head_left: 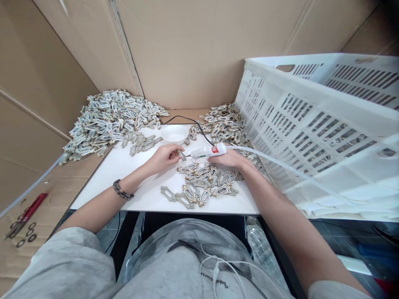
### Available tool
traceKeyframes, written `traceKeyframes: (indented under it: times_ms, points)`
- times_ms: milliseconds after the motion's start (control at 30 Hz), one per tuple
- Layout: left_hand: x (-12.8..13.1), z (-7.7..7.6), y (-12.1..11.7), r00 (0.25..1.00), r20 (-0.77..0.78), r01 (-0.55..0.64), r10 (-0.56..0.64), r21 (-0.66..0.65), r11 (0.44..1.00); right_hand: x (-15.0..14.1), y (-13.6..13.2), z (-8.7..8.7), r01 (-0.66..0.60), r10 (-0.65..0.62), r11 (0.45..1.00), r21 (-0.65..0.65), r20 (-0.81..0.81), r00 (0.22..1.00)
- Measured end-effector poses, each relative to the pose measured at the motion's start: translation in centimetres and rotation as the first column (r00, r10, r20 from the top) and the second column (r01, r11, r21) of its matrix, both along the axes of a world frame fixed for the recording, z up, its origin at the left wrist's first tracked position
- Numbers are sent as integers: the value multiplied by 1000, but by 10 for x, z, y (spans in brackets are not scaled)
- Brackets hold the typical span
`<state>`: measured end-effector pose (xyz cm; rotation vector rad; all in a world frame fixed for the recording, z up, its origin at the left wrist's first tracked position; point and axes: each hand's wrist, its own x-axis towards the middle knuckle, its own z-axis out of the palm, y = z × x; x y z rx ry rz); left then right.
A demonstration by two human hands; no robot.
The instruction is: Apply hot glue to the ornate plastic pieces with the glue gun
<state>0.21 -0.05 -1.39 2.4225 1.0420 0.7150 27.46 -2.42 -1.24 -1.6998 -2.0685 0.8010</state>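
Note:
My left hand (166, 158), a braided bracelet on its wrist, pinches a small ornate plate (181, 155) between thumb and fingertips. In my right hand (229, 158) is a white glue gun (202, 152) with a red switch, lying almost level. Its nozzle points left and comes right up to the plate; whether they touch I cannot tell. A long whitish glue stick (264, 154) runs out of its back end. On the white board (146, 198) below my hands lie several loose ornate plates (204, 195), some patterned side up, others plain grey side up.
A big heap of plates (106, 120) rises at the back left, a smaller heap (226, 122) at the back right. A white bowl (175, 133) sits between them. To the right stands a slatted white crate (311, 124). Red-handled scissors (29, 214) and rings (31, 232) lie far left.

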Motion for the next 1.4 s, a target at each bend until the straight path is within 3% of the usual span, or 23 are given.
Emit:
traceKeyframes:
  times_ms: [1400]
  points:
    - [0, 3, -3, 999, 47, 4, -4, 4, 1000, -1, 0, 1, -3, 3, 1000, 1, -3, 1000]
